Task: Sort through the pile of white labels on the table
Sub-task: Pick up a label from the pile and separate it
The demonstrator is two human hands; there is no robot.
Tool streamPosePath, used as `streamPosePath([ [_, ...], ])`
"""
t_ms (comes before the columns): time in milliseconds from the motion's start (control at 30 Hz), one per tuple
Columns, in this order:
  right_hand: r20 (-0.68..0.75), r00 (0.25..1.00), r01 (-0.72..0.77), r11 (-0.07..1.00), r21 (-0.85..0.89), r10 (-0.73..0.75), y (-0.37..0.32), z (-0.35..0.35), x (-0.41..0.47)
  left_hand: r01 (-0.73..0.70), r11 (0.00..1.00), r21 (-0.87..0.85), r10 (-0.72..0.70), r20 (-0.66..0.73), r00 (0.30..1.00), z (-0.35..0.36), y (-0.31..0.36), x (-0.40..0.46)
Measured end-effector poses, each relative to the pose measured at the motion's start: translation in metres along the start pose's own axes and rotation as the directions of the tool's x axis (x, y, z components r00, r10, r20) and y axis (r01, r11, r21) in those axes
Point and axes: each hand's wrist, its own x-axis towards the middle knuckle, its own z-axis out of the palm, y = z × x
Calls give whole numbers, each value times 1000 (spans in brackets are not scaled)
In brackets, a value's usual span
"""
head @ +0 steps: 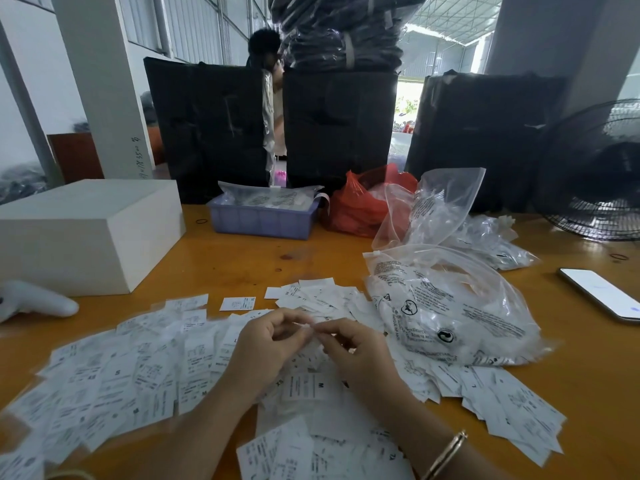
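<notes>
On table [242, 261], labels [114, 372] marked S, M, L

I see my left hand [268, 344] and right hand [356, 351] meet above the scattered pile of white printed labels [114, 382] on the orange wooden table [242, 261], fingertips pinching one small white label [309, 326]. A clear printed plastic bag [446, 306] lies just right of them.

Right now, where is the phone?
In the head view, the phone lies flat on the orange table at the far right edge, just right of the clear plastic bag and in front of the black fan.
</notes>
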Motion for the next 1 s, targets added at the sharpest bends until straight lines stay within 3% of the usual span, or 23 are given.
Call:
streamPosePath([
  [67,31,998,47,998,-34,-46,-1,2,-1,9,1000,8,-8,-33,999,-2,0,1],
  [233,220,975,-4,999,-41,13,-2,-2,1,26,1000,17,-24,-92,995,-5,2,2],
  [300,224,974,-4,999,-42,14,-6,-9,4,19,999,39,-13,-134,991,-5,3,2],
  [367,121,993,13,998,-65,-5,-10,-19,12,-4,990,139,34,-208,977,-8,3,3],
  [433,-71,997,2,997,-73,-7,-13,-34,23,-38,959,280,115,-263,958,-12,1,4],
  [533,-292,954,-2,974,-226,-66,-7,-64,42,-22,893,449,189,-330,925,-16,-3,5],
  [633,-319,947,-115,881,-458,-42,11,-95,57,77,819,569,173,-372,912,-19,-6,6],
  [767,-274,940,-337,691,-640,206,35,-123,65,143,709,691,168,-362,917,-25,-12,8],
  [900,-200,907,-372,485,-791,371,48,-124,63,201,606,770,168,-371,913,-27,-16,10],
  [1000,-203,900,-377,455,-807,385,50,-123,63,104,620,778,246,-319,915,-26,-17,11],
])
